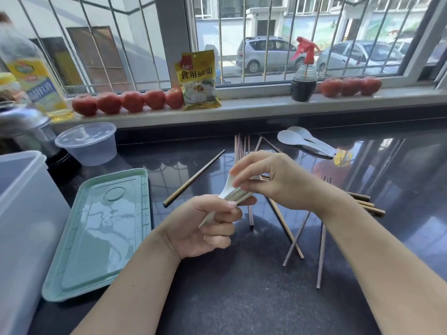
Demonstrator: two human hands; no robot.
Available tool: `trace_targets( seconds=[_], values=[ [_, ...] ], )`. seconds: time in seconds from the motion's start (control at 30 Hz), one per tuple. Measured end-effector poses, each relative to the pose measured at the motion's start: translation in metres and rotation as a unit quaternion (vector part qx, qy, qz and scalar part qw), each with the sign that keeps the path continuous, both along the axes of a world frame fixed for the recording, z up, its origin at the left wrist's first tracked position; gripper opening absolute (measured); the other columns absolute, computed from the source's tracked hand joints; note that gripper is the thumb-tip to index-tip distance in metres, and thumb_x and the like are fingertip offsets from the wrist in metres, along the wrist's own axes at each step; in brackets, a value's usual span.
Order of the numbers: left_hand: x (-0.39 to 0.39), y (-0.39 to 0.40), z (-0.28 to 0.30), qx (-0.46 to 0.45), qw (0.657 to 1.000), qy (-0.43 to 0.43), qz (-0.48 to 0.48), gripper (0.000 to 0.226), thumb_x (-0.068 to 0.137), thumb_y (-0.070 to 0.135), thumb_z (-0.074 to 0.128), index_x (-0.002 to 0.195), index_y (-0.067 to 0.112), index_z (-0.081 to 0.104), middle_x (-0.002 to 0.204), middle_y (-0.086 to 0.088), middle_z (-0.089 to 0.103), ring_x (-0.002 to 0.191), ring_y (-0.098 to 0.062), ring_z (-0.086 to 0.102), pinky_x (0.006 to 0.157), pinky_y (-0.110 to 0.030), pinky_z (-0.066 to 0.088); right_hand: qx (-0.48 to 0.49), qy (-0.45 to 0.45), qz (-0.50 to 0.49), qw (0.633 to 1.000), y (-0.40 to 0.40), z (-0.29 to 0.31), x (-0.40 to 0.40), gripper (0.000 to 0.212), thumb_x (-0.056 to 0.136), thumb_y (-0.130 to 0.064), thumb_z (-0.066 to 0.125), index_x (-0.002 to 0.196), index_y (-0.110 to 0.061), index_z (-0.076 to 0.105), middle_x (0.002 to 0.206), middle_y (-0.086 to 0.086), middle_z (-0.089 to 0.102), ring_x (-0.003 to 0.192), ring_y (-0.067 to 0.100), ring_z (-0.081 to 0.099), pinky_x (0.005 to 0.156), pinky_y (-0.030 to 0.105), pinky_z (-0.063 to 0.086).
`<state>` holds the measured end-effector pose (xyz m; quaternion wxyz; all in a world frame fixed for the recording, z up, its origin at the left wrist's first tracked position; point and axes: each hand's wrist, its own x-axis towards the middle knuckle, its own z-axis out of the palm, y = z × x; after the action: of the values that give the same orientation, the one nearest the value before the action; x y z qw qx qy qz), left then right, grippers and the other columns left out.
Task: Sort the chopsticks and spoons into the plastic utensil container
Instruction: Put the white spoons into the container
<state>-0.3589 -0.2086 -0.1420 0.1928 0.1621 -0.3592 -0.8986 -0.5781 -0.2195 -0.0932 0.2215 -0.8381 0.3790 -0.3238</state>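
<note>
My left hand [208, 228] grips a small stack of white plastic spoons [233, 193] by their handles, above the dark counter. My right hand [273, 180] pinches the bowl end of that stack from above. Several wooden chopsticks [296, 240] lie scattered on the counter under and to the right of my hands. One dark-tipped chopstick [193, 180] lies alone to the left. Two more white spoons [304, 141] rest at the back right. A pale green plastic utensil container [101, 235] lies flat at the left.
A large clear plastic box [21, 213] stands at the far left, a round clear tub [88, 143] behind the green container. The sill holds tomatoes [128, 101], a yellow packet [198, 81], a spray bottle [303, 76] and an oil bottle [31, 78].
</note>
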Motion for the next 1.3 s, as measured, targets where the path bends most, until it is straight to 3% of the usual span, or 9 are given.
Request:
trace_targets(
  seconds=[0.13,0.27,0.37,0.53,0.67,0.87,1.03,1.17,1.3],
  values=[
    [-0.006,0.002,0.005,0.033,0.999,-0.002,0.025,0.04,0.094,0.005,0.045,0.133,0.006,0.053,0.064,0.006,0.021,0.042,-0.006,0.021,0.038,-0.017,0.028,0.097,-0.094,-0.02,0.991,0.002,-0.004,0.011,0.018,0.098,-0.012,0.064,0.112,-0.014,0.075,0.129,-0.007,0.058,0.103,0.004,0.065,0.078,0.02,0.056],
    [-0.016,0.022,0.033,0.001,0.997,-0.015,0.08,0.022,0.092,0.005,0.045,0.107,0.009,0.06,0.059,0.006,0.021,0.041,-0.006,0.019,0.038,-0.018,0.028,0.145,-0.188,-0.029,0.971,0.009,-0.002,0.025,0.016,0.102,-0.02,0.057,0.117,-0.016,0.06,0.078,-0.014,0.06,0.068,0.004,0.06,0.064,0.028,0.056],
    [-0.014,0.046,0.081,-0.086,0.973,-0.137,0.162,0.021,0.097,0.009,0.045,0.082,0.014,0.06,0.058,0.005,0.026,0.043,-0.007,0.024,0.044,-0.02,0.026,0.06,-0.207,-0.096,0.972,0.011,0.024,0.052,0.012,0.103,-0.025,0.055,0.096,-0.015,0.058,0.074,-0.01,0.054,0.065,0.006,0.052,0.062,0.029,0.048],
    [0.068,0.082,0.15,-0.315,0.817,-0.383,0.294,0.028,0.104,0.031,0.053,0.089,0.009,0.059,0.065,-0.006,0.054,0.045,-0.019,0.058,0.044,-0.025,0.049,-0.037,-0.138,-0.088,0.986,0.024,0.105,0.151,0.015,0.095,-0.032,0.057,0.081,-0.029,0.06,0.072,-0.022,0.063,0.065,-0.006,0.057,0.054,0.006,0.04],
    [0.18,0.127,0.182,-0.378,0.705,-0.483,0.357,0.035,0.107,0.042,0.047,0.091,0.013,0.057,0.062,-0.002,0.06,0.048,-0.017,0.064,0.041,-0.023,0.046,-0.05,-0.063,-0.059,0.995,0.048,0.141,0.275,0.018,0.095,-0.038,0.054,0.083,-0.026,0.06,0.069,-0.014,0.065,0.065,0.0,0.06,0.053,0.02,0.041],
    [0.318,0.177,0.178,-0.252,0.775,-0.342,0.467,0.034,0.096,0.046,0.061,0.108,0.014,0.06,0.066,0.002,0.048,0.05,-0.012,0.034,0.044,-0.021,0.029,0.247,-0.218,0.155,0.931,0.081,0.145,0.394,0.025,0.099,-0.023,0.062,0.114,-0.003,0.063,0.08,0.01,0.065,0.06,0.021,0.063,0.052,0.031,0.052],
    [0.341,0.184,0.136,-0.186,0.786,-0.25,0.535,0.033,0.1,0.039,0.059,0.116,0.01,0.064,0.08,-0.005,0.066,0.049,-0.013,0.049,0.042,-0.022,0.037,0.275,-0.124,0.134,0.944,0.075,0.131,0.424,0.027,0.094,-0.015,0.066,0.106,0.009,0.068,0.093,0.024,0.073,0.068,0.023,0.07,0.075,0.035,0.063],
    [0.353,0.174,0.119,-0.15,0.735,-0.262,0.608,0.026,0.108,0.035,0.049,0.109,0.01,0.055,0.083,-0.006,0.076,0.057,-0.023,0.067,0.041,-0.027,0.045,0.257,-0.143,0.023,0.956,0.052,0.129,0.423,0.02,0.09,-0.013,0.067,0.093,0.005,0.072,0.07,0.017,0.067,0.059,0.025,0.063,0.055,0.027,0.057],
    [0.381,0.168,0.107,-0.156,0.657,-0.322,0.664,0.023,0.109,0.032,0.047,0.104,0.011,0.053,0.055,0.005,0.047,0.043,-0.011,0.036,0.04,-0.023,0.031,0.247,0.029,-0.047,0.967,0.031,0.119,0.415,0.021,0.086,-0.016,0.072,0.087,0.005,0.07,0.067,0.017,0.07,0.053,0.024,0.066,0.053,0.028,0.057]
  ],
)
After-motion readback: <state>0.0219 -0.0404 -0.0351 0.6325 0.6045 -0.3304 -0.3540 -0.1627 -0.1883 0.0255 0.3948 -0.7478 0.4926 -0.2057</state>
